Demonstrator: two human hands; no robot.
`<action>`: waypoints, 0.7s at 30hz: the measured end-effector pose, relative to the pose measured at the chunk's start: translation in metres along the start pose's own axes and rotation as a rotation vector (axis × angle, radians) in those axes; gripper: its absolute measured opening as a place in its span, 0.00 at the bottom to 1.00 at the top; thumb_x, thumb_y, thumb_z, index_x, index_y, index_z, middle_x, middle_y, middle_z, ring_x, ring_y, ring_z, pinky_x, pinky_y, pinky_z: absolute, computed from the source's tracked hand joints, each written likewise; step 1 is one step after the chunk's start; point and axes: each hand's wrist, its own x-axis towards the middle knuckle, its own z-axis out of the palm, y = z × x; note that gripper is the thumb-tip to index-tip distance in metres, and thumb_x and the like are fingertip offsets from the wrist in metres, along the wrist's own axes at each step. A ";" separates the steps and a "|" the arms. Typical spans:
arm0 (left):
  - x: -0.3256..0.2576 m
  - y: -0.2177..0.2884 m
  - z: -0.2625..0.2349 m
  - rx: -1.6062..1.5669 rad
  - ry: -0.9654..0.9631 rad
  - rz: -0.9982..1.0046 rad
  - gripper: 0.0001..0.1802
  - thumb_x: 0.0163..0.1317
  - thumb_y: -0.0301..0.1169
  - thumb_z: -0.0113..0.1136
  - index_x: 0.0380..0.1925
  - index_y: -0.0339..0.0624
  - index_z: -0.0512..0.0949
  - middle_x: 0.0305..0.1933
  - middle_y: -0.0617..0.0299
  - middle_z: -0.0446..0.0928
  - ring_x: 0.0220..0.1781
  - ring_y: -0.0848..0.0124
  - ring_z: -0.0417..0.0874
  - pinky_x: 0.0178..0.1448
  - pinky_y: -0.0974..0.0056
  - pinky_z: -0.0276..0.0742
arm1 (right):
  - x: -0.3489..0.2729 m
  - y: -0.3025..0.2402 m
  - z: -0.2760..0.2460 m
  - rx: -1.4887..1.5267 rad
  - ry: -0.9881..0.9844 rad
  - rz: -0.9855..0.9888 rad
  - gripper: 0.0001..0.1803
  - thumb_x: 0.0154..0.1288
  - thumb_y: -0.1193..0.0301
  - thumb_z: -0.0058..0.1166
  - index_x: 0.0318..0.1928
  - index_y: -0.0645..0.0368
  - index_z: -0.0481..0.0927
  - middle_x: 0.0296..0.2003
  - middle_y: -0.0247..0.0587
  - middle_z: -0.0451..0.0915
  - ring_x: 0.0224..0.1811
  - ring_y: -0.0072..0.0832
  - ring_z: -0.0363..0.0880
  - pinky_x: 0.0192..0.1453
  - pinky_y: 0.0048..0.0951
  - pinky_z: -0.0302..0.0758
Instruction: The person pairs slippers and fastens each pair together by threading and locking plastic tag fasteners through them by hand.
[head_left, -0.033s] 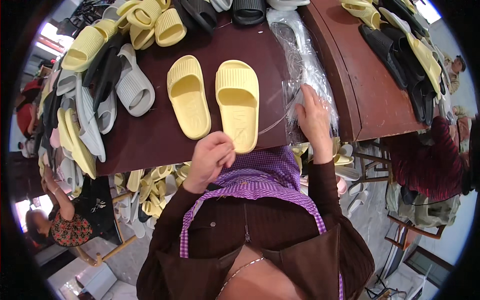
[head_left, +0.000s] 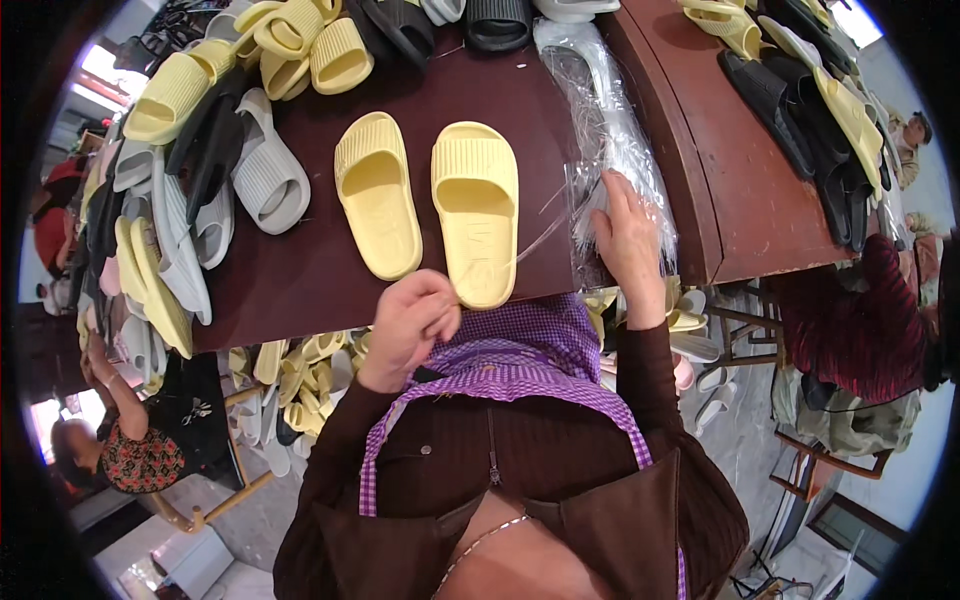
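1. The left hand (head_left: 410, 322) is curling closed at the near edge of the surface (head_left: 300, 270), beside the right-hand yellow slipper (head_left: 476, 210).
2. The right hand (head_left: 628, 240) is lying open, pressing on the clear plastic bags (head_left: 610, 130).
3. Risk, as I judge it: the slick bags may be sliding off the edge.
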 end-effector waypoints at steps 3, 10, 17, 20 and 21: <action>-0.024 0.020 -0.024 -0.052 0.062 0.068 0.03 0.60 0.19 0.50 0.31 0.32 0.73 0.17 0.68 0.64 0.14 0.79 0.60 0.22 0.71 0.63 | 0.000 0.002 0.000 0.030 0.001 0.030 0.27 0.53 0.79 0.56 0.57 0.59 0.70 0.52 0.49 0.75 0.50 0.48 0.76 0.53 0.40 0.71; -0.052 0.063 -0.029 0.098 0.277 0.247 0.04 0.62 0.23 0.50 0.28 0.35 0.73 0.13 0.72 0.58 0.13 0.80 0.56 0.20 0.73 0.58 | -0.001 -0.019 -0.015 0.179 0.073 -0.065 0.18 0.53 0.82 0.55 0.47 0.63 0.77 0.45 0.51 0.79 0.46 0.45 0.79 0.47 0.36 0.75; -0.022 0.057 0.038 0.647 0.205 0.164 0.05 0.62 0.21 0.53 0.36 0.32 0.77 0.20 0.68 0.72 0.21 0.83 0.69 0.25 0.76 0.62 | 0.016 -0.118 -0.058 0.628 -0.043 -0.408 0.15 0.47 0.83 0.59 0.40 0.65 0.80 0.29 0.42 0.81 0.30 0.36 0.79 0.32 0.30 0.75; -0.019 0.058 0.050 0.790 0.003 0.319 0.05 0.61 0.21 0.55 0.36 0.32 0.78 0.24 0.66 0.77 0.26 0.81 0.75 0.30 0.75 0.69 | 0.021 -0.122 -0.056 0.667 -0.115 -0.537 0.14 0.46 0.84 0.59 0.38 0.66 0.80 0.28 0.43 0.80 0.28 0.35 0.78 0.31 0.30 0.74; -0.020 0.060 0.051 0.828 -0.012 0.305 0.05 0.61 0.21 0.55 0.35 0.32 0.78 0.25 0.64 0.77 0.27 0.80 0.76 0.31 0.74 0.71 | 0.023 -0.121 -0.054 0.690 -0.103 -0.531 0.14 0.46 0.84 0.60 0.38 0.66 0.80 0.28 0.43 0.79 0.27 0.35 0.77 0.31 0.29 0.73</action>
